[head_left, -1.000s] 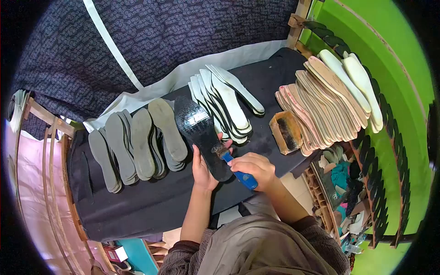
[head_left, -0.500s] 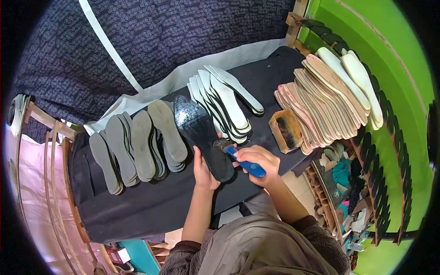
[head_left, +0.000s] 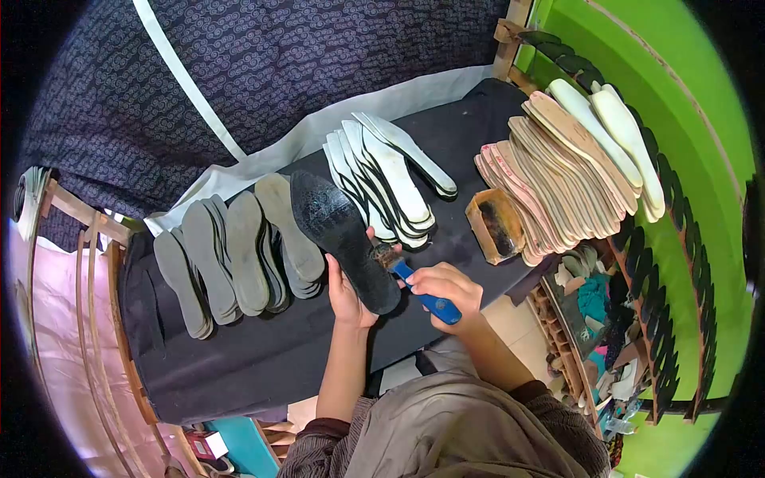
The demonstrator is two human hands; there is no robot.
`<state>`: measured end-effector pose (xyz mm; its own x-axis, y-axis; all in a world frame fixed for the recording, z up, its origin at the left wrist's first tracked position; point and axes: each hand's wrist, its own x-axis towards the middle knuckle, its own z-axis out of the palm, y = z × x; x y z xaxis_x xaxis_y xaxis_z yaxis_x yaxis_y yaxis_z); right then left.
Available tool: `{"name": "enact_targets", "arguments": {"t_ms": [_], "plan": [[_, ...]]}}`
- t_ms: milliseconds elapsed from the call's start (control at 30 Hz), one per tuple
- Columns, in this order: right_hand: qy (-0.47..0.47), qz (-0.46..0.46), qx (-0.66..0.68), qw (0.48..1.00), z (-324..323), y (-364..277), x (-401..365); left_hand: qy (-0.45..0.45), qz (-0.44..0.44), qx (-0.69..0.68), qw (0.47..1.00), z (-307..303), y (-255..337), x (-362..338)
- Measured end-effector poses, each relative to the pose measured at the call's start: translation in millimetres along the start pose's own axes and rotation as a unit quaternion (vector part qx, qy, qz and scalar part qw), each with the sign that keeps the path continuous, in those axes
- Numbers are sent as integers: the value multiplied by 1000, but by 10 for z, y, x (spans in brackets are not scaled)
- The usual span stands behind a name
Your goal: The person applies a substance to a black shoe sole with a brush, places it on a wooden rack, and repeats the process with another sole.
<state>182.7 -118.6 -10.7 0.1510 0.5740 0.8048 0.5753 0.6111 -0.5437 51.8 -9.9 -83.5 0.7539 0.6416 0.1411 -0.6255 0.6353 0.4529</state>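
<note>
1. The sole [head_left: 341, 239] is black and glossy. It is held above the table [head_left: 263, 358], heel end toward the person, with the toe reaching out over the gap between the grey soles [head_left: 239, 251] and the white soles [head_left: 390, 179].
2. It looks light and thin, probably flexible rubber that bends if held by one end only. The shiny face may be wet or tacky, so the edges and underside near the heel seem the safer places to grip.
3. The left hand [head_left: 344, 291] cups the heel end from beneath. Its thumb is on the near edge and its fingertips curl up over the far edge, so it is closed around the sole.
4. The left forearm rises straight from the lap, with the wrist bent slightly back.
5. The right hand [head_left: 446, 288] is wrapped in a fist around the blue handle of the brush [head_left: 418, 291]. The bristles touch the sole's edge near the heel.
6. The right wrist angles inward, and the forearm comes in from the lower right.
7. A small wooden box [head_left: 496, 227] with a dark inside sits just right of the brush.
8. Beyond it, tan insoles [head_left: 566, 175] lie fanned in a stack.
9. Patterned cloth [head_left: 279, 72] hangs behind the table.
</note>
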Motion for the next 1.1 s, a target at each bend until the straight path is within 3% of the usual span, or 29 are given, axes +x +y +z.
{"name": "enact_targets", "arguments": {"t_ms": [67, 133, 233, 467, 633, 900, 1033, 1100], "plan": [[-1, 9, 8, 1000, -8, -28, -59, 1, 6, 7, 1000, 54, 18, -3], [-40, 50, 34, 997, -53, -51, -138, 36, 43, -78, 995, 138, 31, -10], [-43, 61, 48, 996, -82, -77, -136, 0, 53, -93, 994, 142, 37, 2], [17, 17, 3, 1000, 21, -54, -119, 55, 61, -57, 995, 152, 14, -9], [-49, 28, 115, 992, -25, -128, -221, 22, 68, -96, 993, 163, 26, -5], [-9, 22, 46, 999, -101, -75, -217, 52, 60, -83, 993, 193, 8, -6], [-138, 32, 119, 983, -92, -171, -284, 34, 67, -85, 993, 175, 2, 2], [-85, 35, 95, 991, -103, -117, -272, 41, 70, -75, 994, 174, 12, -4]]}}
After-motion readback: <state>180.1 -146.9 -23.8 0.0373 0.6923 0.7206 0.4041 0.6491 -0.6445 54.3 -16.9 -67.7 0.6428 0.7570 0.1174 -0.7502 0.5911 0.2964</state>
